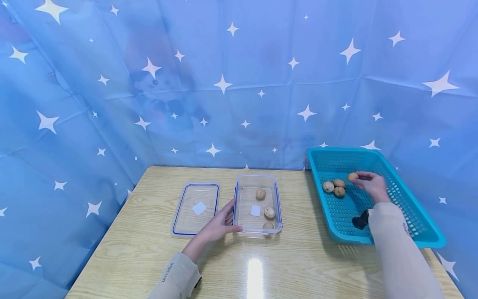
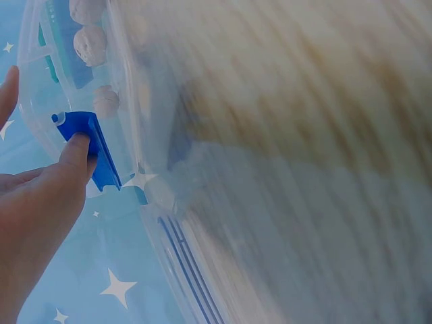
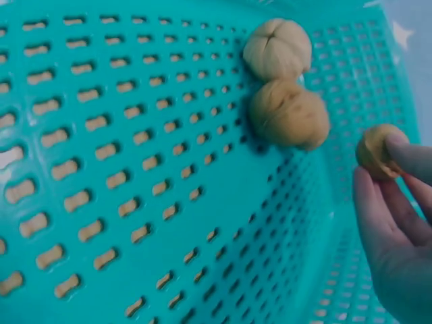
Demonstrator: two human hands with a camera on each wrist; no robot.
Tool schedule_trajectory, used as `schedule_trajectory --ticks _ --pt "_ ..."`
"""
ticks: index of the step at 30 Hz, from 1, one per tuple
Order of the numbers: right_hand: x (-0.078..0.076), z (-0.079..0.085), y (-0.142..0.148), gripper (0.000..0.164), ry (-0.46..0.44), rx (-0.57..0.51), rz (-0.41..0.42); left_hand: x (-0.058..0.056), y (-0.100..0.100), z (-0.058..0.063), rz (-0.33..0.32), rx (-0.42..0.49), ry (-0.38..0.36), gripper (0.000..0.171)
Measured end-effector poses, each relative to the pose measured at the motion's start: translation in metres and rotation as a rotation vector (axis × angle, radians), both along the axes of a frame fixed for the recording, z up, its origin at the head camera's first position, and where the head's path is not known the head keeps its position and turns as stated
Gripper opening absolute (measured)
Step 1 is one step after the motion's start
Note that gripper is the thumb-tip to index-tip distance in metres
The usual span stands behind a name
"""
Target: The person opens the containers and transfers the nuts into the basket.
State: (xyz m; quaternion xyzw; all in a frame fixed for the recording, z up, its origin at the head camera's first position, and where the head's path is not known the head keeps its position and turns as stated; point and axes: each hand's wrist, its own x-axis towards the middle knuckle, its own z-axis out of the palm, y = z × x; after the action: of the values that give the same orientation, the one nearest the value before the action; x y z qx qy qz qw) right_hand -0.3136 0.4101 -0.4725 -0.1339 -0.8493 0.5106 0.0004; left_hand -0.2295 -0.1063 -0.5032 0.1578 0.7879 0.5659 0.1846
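My right hand [image 1: 371,185] pinches a walnut [image 3: 376,152] between thumb and fingers, over the turquoise basket [image 1: 337,236]. Several other walnuts [image 1: 339,192] lie together on the basket's floor, just left of that hand. My left hand [image 1: 220,224] holds the near left corner of a clear plastic container [image 1: 244,224]. Its thumb [image 2: 75,150] lies on a blue latch flap [image 2: 101,158], and the other fingers run along the container's left wall. Inside the container are three walnuts [image 1: 269,212] along the right side and a white label [image 1: 255,210].
A clear lid with a blue seal [image 1: 179,222] lies flat left of the container, close to the left forearm. The wooden table [image 1: 298,265] ends at a blue star-patterned curtain [image 1: 261,124] behind and at the sides. The basket's rim stands tall at the table's right edge.
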Motion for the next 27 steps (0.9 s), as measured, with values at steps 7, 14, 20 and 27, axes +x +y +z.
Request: schedule_trajectory --ticks 7,14,20,27 --pt "0.001 -0.013 0.015 0.07 -0.117 0.003 0.067 0.0 0.0 0.0 0.0 0.002 -0.007 0.097" --pt "0.003 -0.016 0.021 0.075 -0.205 0.032 0.136 0.0 0.0 0.0 -0.003 0.014 -0.009 0.097" --pt "0.004 -0.015 0.021 0.065 -0.212 0.015 0.152 0.0 0.0 -0.001 -0.004 0.02 -0.011 0.096" --pt "0.005 -0.011 0.021 0.067 -0.185 -0.057 0.125 -0.001 0.0 -0.002 0.001 0.026 -0.011 0.096"
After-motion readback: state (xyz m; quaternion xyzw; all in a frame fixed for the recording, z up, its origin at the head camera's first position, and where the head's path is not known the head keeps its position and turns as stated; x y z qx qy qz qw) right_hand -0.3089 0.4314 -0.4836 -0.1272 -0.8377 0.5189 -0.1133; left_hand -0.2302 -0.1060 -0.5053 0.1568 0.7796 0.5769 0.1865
